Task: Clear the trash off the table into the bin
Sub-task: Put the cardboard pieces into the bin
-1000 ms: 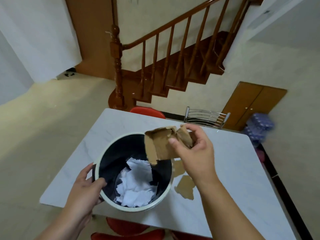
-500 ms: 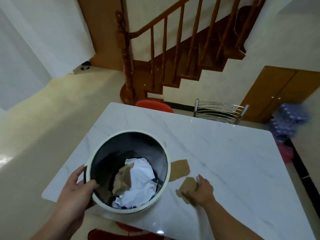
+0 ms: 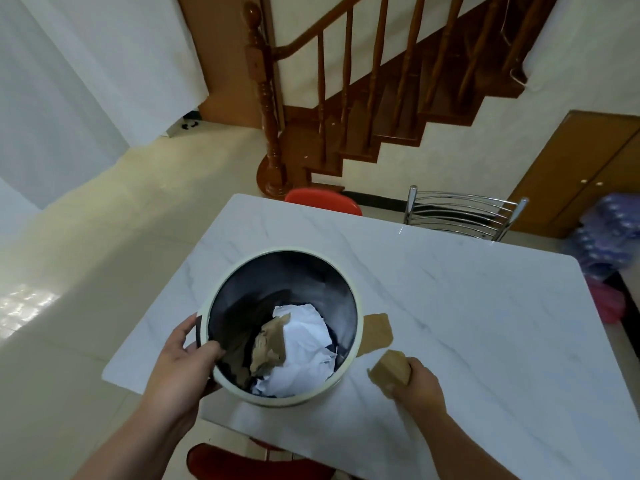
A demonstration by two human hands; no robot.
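A round bin (image 3: 356,303) with a cream rim and dark inside stands on the white marble table (image 3: 467,306). Crumpled white paper (image 3: 304,344) and a torn brown cardboard piece (image 3: 268,344) lie inside it. My left hand (image 3: 180,362) grips the bin's near-left rim, thumb inside. My right hand (image 3: 415,386) is closed on a small brown cardboard scrap (image 3: 389,368), lifted just off the table to the right of the bin. Another flat cardboard scrap (image 3: 377,332) lies on the table, partly hidden behind the bin's right side.
A red chair (image 3: 323,199) and a chrome chair back (image 3: 464,213) stand at the table's far edge. Red seats (image 3: 256,462) sit under the near edge. A wooden staircase (image 3: 381,98) rises beyond. Purple and pink bags (image 3: 609,244) lie at the right.
My right hand dropped the large cardboard piece into the bin, then went down to the table and picked up a small scrap. My left hand kept its hold on the bin.
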